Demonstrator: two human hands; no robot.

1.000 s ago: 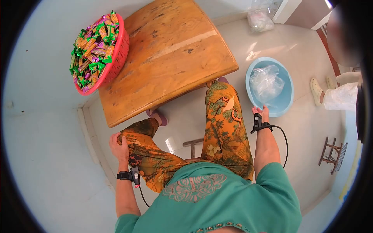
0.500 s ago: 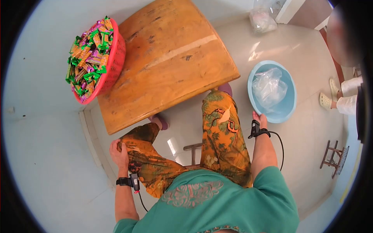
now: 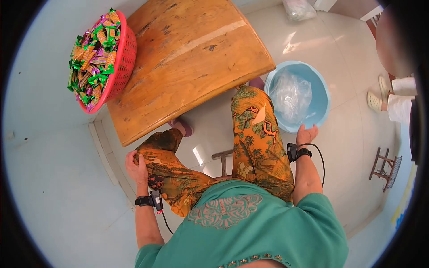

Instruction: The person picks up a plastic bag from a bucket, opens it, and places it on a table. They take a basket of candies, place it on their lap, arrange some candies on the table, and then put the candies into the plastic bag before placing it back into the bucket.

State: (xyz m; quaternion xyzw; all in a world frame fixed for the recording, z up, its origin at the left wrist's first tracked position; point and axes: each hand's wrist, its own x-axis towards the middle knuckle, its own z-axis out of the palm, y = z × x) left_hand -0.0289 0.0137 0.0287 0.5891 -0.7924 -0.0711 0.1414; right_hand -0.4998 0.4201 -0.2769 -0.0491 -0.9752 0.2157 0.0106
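My left hand [image 3: 137, 167] rests on my left knee, over patterned orange trousers [image 3: 172, 176], thumb apart from the fingers and nothing in it. My right hand [image 3: 307, 135] is at the near rim of a light blue basin [image 3: 322, 96], fingers apart, fingertips right at the rim. Inside the basin lie crumpled clear plastic bags [image 3: 290, 96]. The basin stands on the floor beside my right knee, close to the table's corner.
A wooden table [image 3: 192, 58] stands before me. A red basket [image 3: 123, 62] heaped with wrapped snacks [image 3: 94, 58] sits at its left. A plastic bag [image 3: 299, 10] lies at the back; a small stool [image 3: 385, 169] and a person's shoes [image 3: 376, 100] are on the right.
The blue basin has shifted left, nearer my right knee and the table's corner. My right hand has moved slightly along its near rim, fingers now more spread. My left hand stays on the knee.
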